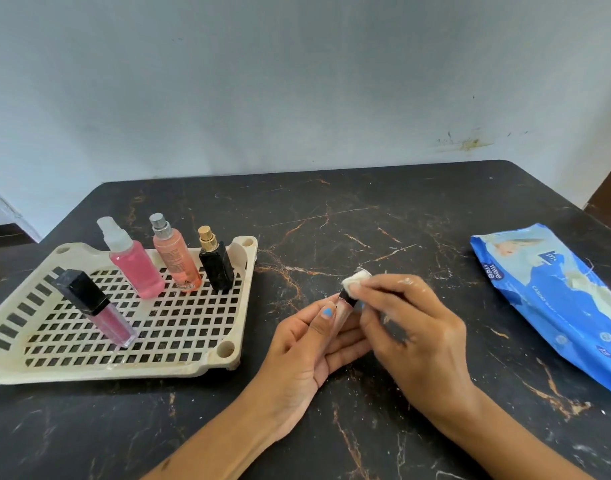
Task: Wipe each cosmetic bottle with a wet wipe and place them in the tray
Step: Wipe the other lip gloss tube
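Observation:
My left hand (pixel 311 344) grips a small pale pink cosmetic bottle (pixel 343 306) with a black cap, mostly hidden by my fingers. My right hand (pixel 411 323) pinches a crumpled white wet wipe (pixel 355 280) against the bottle's top. A cream slotted tray (pixel 179 355) lies at the left. In it stand a pink spray bottle (pixel 132 263), a peach bottle with a silver nozzle (pixel 175 258), a black bottle with a gold top (pixel 215 263) and a pink lip gloss tube with a black cap (pixel 96 308).
A blue wet wipe packet (pixel 553 299) lies at the right of the dark marble-patterned table (pixel 366 220), with a wipe sticking out of its opening. A pale wall stands behind the table's far edge.

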